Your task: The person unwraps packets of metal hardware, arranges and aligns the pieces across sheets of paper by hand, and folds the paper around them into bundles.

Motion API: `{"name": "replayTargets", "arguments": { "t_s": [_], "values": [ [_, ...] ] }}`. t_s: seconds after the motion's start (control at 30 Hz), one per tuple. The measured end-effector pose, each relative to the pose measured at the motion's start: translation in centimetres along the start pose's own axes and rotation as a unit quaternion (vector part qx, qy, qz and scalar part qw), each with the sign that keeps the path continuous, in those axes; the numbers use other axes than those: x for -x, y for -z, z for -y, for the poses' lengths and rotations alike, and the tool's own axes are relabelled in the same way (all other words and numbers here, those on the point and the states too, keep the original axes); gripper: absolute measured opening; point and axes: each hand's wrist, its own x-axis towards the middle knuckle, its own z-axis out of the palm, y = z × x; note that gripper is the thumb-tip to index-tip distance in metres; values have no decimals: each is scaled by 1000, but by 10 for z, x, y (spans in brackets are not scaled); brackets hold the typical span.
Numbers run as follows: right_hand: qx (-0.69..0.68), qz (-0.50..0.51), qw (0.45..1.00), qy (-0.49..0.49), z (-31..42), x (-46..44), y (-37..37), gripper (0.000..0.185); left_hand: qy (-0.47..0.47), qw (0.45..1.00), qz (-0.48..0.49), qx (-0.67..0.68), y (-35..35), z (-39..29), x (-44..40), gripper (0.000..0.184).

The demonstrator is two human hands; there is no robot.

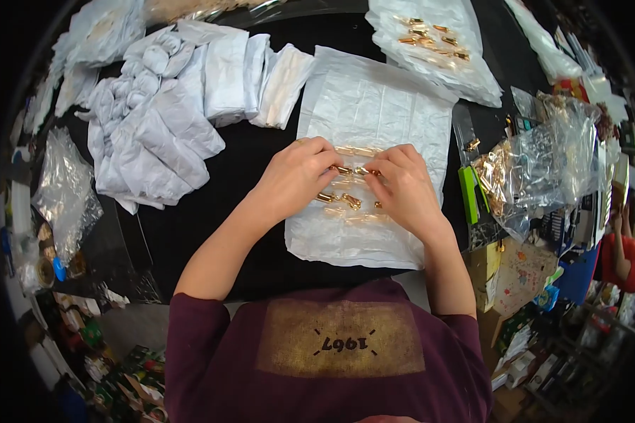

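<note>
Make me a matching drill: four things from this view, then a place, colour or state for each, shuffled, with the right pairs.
1. Left hand
2. White sheet in the middle
3. White bundles
4. Shirt

A. Maroon, with a printed patch
B. Heaped on the left of the table
C. Bearing several gold pieces
D. Fingers bent, palm down

Pairs: 1-D, 2-C, 3-B, 4-A

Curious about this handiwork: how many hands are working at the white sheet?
2: the left hand at the left of the white sheet, the right hand towards its right. None seem hidden.
</note>
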Motion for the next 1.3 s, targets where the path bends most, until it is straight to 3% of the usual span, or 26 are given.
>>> {"name": "replayTargets", "arguments": {
  "t_s": [0.17,0.3,0.4,0.53,0.67,0.8,0.97,1.07,1.2,1.23,1.3],
  "values": [
    [2,56,998,6,1,-9,7,12,20,1000,14,-10,1,-3,0,12],
    [-12,75,997,4,2,-11,11,12,53,997,-50,31,2,-4,0,12],
    [-24,41,999,2,7,-13,15,9,-56,996,-72,-18,4,-2,4,12],
    [-50,-38,998,6,-1,-11,3,12,48,997,-46,48,16,-13,16,12],
    [10,-57,997,47,14,6,4,17,52,997,39,51,18,-14,37,13],
    [23,35,999,20,30,25,-1,19,27,999,7,22,12,-12,42,15],
    [-2,15,1000,-16,31,33,-8,20,25,999,16,-16,14,-15,44,18],
    [-43,-28,999,-10,28,36,-6,19,112,990,85,27,28,-17,44,14],
    [-55,-54,997,-18,23,40,-6,18,194,969,70,138,31,-24,38,16],
    [-55,-54,997,-20,23,41,-5,18,193,969,71,139,27,-25,38,16],
    [-17,-72,997,-28,25,43,-1,18,57,996,12,72,13,-23,39,21]
  ]
}}
